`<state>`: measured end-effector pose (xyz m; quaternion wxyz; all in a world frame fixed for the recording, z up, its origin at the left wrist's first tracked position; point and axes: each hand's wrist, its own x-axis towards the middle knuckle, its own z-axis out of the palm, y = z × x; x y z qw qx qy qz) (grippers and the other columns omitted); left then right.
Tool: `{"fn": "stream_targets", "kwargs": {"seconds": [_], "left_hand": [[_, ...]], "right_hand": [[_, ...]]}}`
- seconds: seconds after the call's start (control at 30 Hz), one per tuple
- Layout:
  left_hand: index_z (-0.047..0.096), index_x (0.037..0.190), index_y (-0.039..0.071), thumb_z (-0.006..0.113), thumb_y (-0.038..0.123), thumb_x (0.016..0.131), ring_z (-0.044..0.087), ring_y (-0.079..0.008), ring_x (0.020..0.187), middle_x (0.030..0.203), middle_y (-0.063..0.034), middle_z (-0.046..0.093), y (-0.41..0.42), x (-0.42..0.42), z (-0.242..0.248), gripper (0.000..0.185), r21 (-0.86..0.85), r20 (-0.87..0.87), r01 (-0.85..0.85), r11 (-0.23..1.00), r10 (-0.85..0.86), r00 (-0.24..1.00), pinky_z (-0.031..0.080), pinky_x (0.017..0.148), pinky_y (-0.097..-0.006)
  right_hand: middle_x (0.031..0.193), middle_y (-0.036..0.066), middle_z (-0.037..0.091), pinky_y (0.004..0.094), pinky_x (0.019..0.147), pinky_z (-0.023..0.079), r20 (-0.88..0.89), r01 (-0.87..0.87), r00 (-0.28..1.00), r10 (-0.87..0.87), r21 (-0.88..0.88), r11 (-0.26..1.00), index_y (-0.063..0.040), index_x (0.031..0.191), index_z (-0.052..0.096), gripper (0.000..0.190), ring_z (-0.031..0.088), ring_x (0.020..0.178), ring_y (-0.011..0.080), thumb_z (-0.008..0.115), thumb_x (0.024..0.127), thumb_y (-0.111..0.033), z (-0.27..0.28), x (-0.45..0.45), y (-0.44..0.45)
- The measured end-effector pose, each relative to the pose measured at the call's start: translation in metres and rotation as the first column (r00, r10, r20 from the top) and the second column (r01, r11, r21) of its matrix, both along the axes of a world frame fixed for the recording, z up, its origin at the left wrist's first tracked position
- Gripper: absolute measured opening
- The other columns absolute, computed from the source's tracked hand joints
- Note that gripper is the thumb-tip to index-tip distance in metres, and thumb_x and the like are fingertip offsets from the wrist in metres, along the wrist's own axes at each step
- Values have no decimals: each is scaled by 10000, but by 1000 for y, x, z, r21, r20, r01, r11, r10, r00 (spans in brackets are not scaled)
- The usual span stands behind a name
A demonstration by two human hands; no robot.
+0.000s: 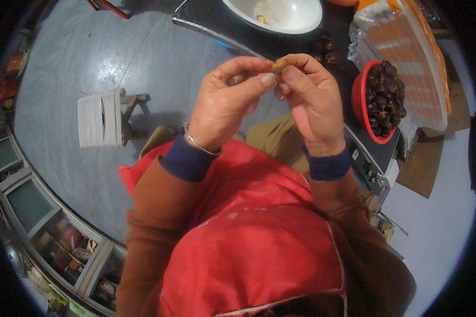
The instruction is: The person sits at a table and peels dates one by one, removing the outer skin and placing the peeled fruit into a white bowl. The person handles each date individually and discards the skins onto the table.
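My left hand (232, 95) and my right hand (311, 95) meet above my lap, fingertips close together. Between the right thumb and fingers is a small yellowish-brown piece (279, 66), perhaps a chestnut kernel; the left fingertips reach its near side. Another small brownish piece (238, 78) shows in the bend of the left hand. Beyond the hands, a white bowl (297, 28) holds a small yellow piece (261, 18). At the right stands a red plastic bowl (357, 93) heaped with dark brown chestnuts (384, 99).
The bowls stand on a dark table (206, 16); loose dark chestnuts or shells (327, 51) lie near the white bowl. A plastic-wrapped package (404, 59) is at the right. A small stool (101, 119) stands on the floor at the left, beyond it a glass-fronted cabinet (31, 202).
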<state>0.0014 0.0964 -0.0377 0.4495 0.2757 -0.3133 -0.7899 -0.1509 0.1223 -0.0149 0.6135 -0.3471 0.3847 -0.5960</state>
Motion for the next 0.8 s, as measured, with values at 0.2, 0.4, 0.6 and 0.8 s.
{"fn": "stream_targets", "kwargs": {"seconds": [0.2, 0.4, 0.6, 0.8], "left_hand": [[649, 984, 32, 675, 134, 836, 455, -32, 553, 707, 21, 576, 1, -1, -1, 181, -44, 95, -38, 998, 42, 995, 330, 464, -171], [646, 980, 17, 660, 134, 847, 448, -36, 535, 686, 19, 573, 0, 0, 0, 178, -17, 40, -40, 999, 41, 998, 324, 459, -174], [642, 954, 19, 659, 145, 848, 446, -38, 530, 680, 16, 569, 0, 1, 2, 166, -37, 62, -51, 998, 54, 997, 322, 457, -176], [637, 936, 28, 667, 181, 845, 440, -32, 531, 693, 15, 580, 0, 3, 4, 180, -67, 150, -19, 998, 29, 988, 318, 456, -173]], "right_hand": [[917, 54, 643, 220, 616, 448, 67, -13, 998, 13, 14, 1000, 2, 1062, 602, 206, 555, 708, 90, 602, 876, -85, 1, 3, 0], [916, 60, 645, 229, 626, 458, 92, -54, 994, 53, 6, 999, 9, 1074, 602, 217, 576, 741, 102, 597, 883, -92, 0, 2, 1], [931, 66, 641, 237, 645, 466, 68, -30, 997, 31, -11, 999, 1, 1051, 597, 190, 581, 764, 110, 596, 880, -83, 1, 4, 2], [954, 58, 629, 246, 727, 486, -188, 63, 978, -87, -127, 990, -2, 1047, 583, 183, 586, 821, 111, 597, 869, -41, 0, 6, 3]]}}
